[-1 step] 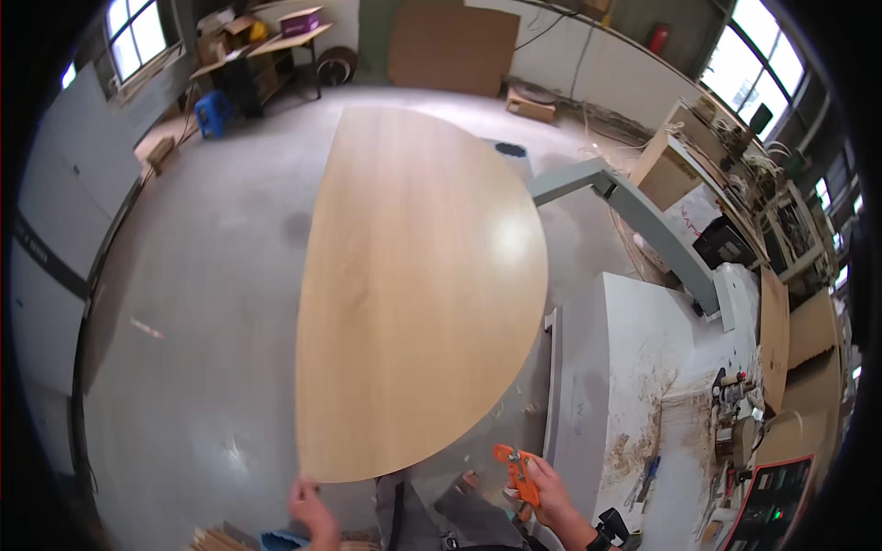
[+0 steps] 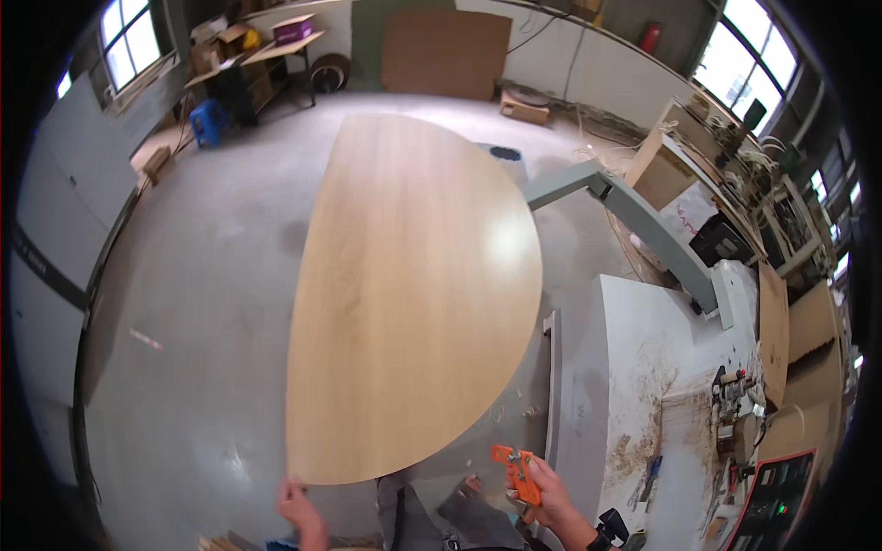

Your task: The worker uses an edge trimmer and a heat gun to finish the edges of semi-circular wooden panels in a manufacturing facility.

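Observation:
A large half-round wood-grain board [image 2: 413, 285] spreads out in front of me, its straight side on the left and its curved side on the right. At its near left corner, my left hand [image 2: 301, 511] has its fingers closed on the edge. My right hand [image 2: 549, 496], to the right of the board and apart from it, grips an orange hand-held edge trimmer [image 2: 520, 473] with metal screws on its face. What supports the board from beneath is mostly hidden, though a grey-green bent arm [image 2: 643, 225] reaches to its right side.
To my right stands a white machine [image 2: 634, 367] with a dusty top and a control panel [image 2: 772, 505]. Grey cabinets [image 2: 78, 202] line the left. Farther off are a blue stool [image 2: 209, 122], a cluttered table [image 2: 276, 53] and a brown panel [image 2: 446, 53] against the wall.
My left hand and the board's near corner have shifted slightly left. The right hand keeps the orange trimmer in nearly the same place. The whole view has tilted a little.

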Tool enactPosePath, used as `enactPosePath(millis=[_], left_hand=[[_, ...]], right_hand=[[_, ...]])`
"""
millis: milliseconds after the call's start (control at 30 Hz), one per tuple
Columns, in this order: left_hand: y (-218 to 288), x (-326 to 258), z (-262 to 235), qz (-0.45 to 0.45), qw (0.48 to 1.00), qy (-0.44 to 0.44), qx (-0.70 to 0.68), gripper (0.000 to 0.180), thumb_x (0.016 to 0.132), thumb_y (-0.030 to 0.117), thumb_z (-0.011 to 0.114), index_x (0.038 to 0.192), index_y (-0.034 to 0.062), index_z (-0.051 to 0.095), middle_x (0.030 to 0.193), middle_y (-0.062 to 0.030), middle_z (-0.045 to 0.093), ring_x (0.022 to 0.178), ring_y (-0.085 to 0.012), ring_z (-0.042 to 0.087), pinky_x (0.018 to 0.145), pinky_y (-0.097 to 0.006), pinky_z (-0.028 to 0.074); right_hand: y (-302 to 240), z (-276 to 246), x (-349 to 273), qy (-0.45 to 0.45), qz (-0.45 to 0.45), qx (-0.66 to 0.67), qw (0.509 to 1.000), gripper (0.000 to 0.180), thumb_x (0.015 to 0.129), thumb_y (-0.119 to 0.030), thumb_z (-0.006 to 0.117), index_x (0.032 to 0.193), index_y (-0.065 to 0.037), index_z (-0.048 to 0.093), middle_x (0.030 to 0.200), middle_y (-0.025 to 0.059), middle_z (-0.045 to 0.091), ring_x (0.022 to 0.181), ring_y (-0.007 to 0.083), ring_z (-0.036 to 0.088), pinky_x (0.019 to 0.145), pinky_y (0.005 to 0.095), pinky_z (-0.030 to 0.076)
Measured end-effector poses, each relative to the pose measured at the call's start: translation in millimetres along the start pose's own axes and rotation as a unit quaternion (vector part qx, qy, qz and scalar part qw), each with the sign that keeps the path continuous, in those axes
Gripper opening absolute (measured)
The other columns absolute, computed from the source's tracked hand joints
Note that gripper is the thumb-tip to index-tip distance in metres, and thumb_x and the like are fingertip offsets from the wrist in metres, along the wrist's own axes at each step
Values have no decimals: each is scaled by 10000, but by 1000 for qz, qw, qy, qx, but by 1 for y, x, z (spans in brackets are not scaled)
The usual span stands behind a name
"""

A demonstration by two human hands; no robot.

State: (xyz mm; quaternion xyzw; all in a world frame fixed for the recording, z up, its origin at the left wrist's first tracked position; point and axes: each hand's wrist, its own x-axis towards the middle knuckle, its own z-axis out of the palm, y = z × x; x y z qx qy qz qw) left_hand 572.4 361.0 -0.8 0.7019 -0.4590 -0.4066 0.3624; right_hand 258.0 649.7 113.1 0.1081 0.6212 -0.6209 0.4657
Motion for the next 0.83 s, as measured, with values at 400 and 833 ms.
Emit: enactPosePath(millis=[400,833], left_hand=[[171,425,130,241,865,67,434,511,918,259,595,1348,-3,508,1369,-209,522,1278,-346,474,1073,-444,363],[269,-18,419,711,371,-531,273,864,829,627,606,1464,85,385,1553,-174,307,1470,-367,189,1173,-619,53]], right_hand=[[-88,88,47,115,-99,-29,988,378,829,-148,729,1151,1,599,933,58,642,719,121,566,662,266,442],[-221,-21,175,176,-298,173,922,333,879,-92,654,1187,19,590,1078,99,669,925,189,665,806,351,548]])
